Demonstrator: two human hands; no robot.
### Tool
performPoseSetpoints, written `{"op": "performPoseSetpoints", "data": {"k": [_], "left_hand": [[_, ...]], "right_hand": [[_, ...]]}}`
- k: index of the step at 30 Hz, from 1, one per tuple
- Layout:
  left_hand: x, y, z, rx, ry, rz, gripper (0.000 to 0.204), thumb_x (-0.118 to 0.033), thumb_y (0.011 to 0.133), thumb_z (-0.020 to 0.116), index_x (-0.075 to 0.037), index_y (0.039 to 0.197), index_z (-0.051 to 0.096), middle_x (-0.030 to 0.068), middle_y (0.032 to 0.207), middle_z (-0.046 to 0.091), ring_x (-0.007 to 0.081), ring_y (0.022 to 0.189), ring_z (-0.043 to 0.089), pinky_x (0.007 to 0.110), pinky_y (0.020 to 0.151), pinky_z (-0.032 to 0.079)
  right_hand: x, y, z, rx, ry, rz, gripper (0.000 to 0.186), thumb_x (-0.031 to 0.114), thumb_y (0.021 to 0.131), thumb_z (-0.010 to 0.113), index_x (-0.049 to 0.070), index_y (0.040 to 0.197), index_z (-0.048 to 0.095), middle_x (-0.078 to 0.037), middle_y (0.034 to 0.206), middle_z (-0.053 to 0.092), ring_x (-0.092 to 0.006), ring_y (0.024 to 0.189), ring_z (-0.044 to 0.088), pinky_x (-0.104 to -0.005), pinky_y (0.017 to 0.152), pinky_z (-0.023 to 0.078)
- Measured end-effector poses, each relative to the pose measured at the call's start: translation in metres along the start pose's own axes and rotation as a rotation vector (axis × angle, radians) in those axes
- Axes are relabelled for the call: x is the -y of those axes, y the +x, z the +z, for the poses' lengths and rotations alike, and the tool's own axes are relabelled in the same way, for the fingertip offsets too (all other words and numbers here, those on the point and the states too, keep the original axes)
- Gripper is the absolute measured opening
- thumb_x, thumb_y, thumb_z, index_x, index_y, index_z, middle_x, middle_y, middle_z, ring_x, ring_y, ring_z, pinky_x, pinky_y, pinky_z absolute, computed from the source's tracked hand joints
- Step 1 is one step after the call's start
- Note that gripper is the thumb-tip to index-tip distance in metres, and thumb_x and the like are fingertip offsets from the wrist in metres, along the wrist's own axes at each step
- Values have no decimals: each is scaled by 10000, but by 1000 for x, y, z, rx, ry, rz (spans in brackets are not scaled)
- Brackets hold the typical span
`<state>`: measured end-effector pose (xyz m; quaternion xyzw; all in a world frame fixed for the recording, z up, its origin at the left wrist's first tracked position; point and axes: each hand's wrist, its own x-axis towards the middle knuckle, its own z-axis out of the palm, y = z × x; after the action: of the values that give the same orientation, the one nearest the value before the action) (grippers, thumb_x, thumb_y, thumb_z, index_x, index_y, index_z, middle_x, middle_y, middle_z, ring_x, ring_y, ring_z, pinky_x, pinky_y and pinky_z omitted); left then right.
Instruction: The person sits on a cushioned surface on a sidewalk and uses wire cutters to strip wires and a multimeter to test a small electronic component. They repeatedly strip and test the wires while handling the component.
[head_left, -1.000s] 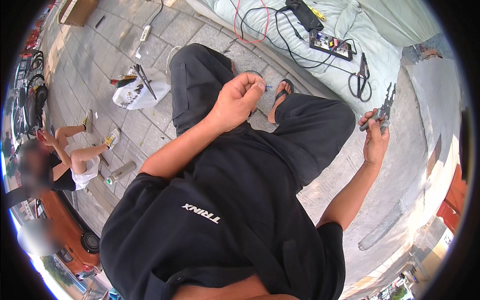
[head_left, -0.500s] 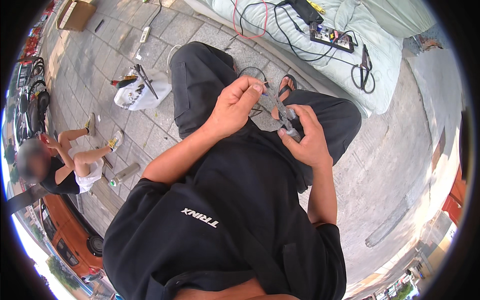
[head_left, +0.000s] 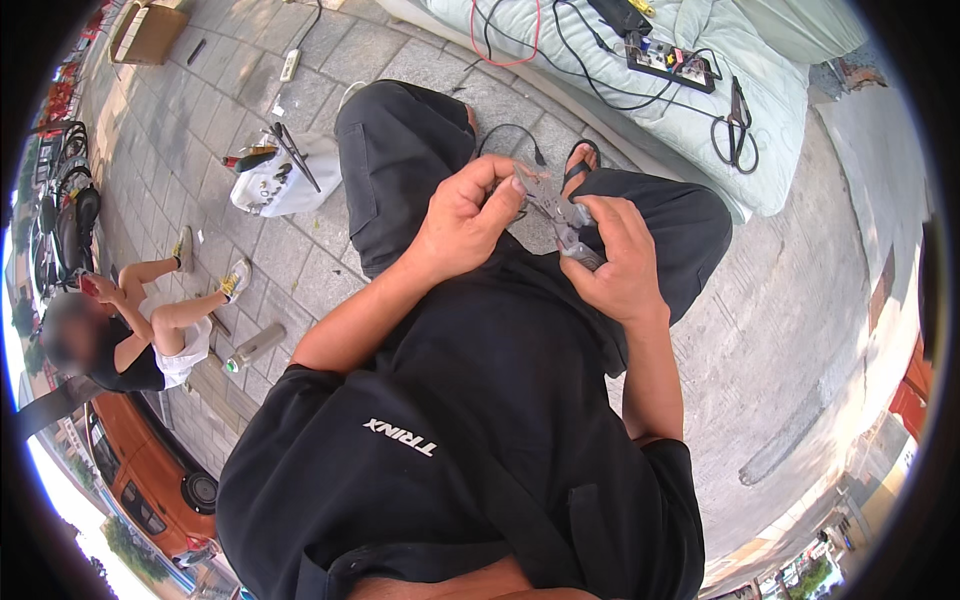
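Note:
Between my knees, both hands are raised close together. My right hand (head_left: 622,258) is closed around a grey metal tool that looks like pliers or a wire stripper (head_left: 573,238), its slim end pointing up and left toward the other hand. My left hand (head_left: 468,215) pinches with thumb and forefinger. What it holds is small, and blur at the fingertips hides its kind. A thin dark cable (head_left: 512,127) with a small black end lies on the paving just beyond my hands.
On a pale green padded cover (head_left: 560,75) lie a power strip-like board (head_left: 668,66), black-handled scissors (head_left: 738,120) and cables. A white bag (head_left: 300,190) with tools on it stands left. Further left are a bottle (head_left: 257,347), a seated person (head_left: 140,335), an orange car (head_left: 145,485) and a box (head_left: 148,35).
The tool in my right hand has tilted, its slim end now nearer my left fingertips. The thin copper-coloured strand beside my left fingers no longer shows clearly. The view has shifted slightly.

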<state>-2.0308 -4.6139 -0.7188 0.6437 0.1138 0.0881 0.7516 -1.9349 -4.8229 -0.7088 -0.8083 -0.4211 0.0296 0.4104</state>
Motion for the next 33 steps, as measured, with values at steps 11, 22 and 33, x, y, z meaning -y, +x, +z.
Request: {"op": "performPoseSetpoints", "data": {"k": [11,22,33], "left_hand": [[6,-4,-3,-27,-16,15,144,-138,1110,543,-34,1144,637,-84,785,526,-4,645,387,198,563,324],[8,-4,-5,-40,-12,-8,124,-122,1101,560,-31,1115,643,-97,750,498,-16,627,369,198,540,304],[2,-7,0,-49,-65,-39,148,-142,1106,556,-14,1097,629,-75,810,529,2,701,412,195,611,370]], "right_hand": [[4,-1,8,-26,-23,-6,603,47,609,818,39,1189,650,-131,1036,665,-360,921,649,-434,812,534],[8,-6,15,-7,-30,53,608,68,627,834,34,1201,639,-133,1033,647,-359,927,647,-437,810,532],[4,-8,13,-13,-53,32,632,75,612,856,41,1202,636,-133,1040,640,-367,933,643,-447,815,531]]}}
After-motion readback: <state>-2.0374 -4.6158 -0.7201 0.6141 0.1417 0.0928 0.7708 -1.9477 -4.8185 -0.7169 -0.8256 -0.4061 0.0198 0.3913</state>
